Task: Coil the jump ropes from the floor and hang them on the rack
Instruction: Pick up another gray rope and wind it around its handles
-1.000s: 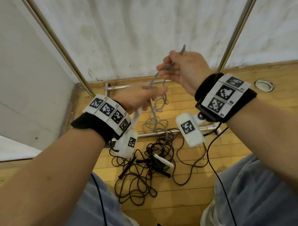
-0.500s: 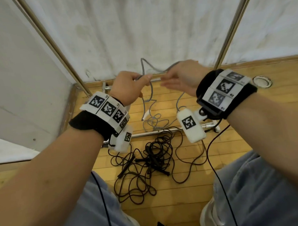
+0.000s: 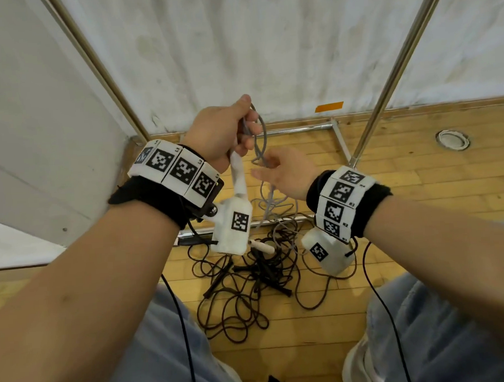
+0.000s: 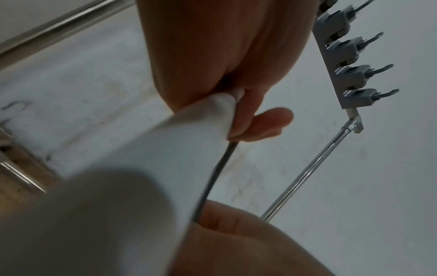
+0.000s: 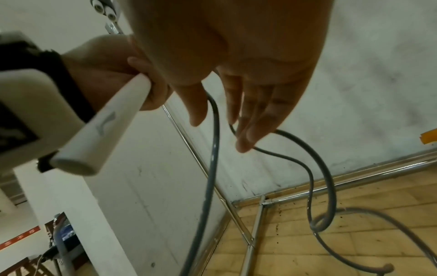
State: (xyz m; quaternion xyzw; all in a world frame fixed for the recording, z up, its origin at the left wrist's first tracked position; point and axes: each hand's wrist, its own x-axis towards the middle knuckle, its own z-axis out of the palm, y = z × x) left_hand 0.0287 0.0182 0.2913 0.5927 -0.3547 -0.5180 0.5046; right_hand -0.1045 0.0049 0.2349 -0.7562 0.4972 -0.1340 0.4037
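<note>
My left hand point(image 3: 242, 133) is raised and grips a white jump-rope handle point(image 3: 238, 174) together with loops of its grey rope point(image 3: 260, 141). The handle point(image 4: 184, 149) points down past the wrist, and the grey cord point(image 4: 212, 177) runs beside it. Just below and to the right, my right hand point(image 3: 276, 169) is open, with the grey rope point(image 5: 210, 168) passing between thumb and straight fingers. The rest of the grey rope trails to the floor, ending at a second white handle point(image 3: 262, 247). A tangle of black ropes point(image 3: 243, 286) lies on the floor.
The chrome rack's uprights point(image 3: 385, 92) rise on both sides, and its base bars point(image 3: 300, 128) lie on the wood floor against the white wall. A grey row of hooks point(image 4: 350, 74) sits on the rack overhead. My knees frame the rope pile.
My left hand has lifted higher with the handle and rope loops. My right hand has dropped below it and opened its fingers along the hanging rope.
</note>
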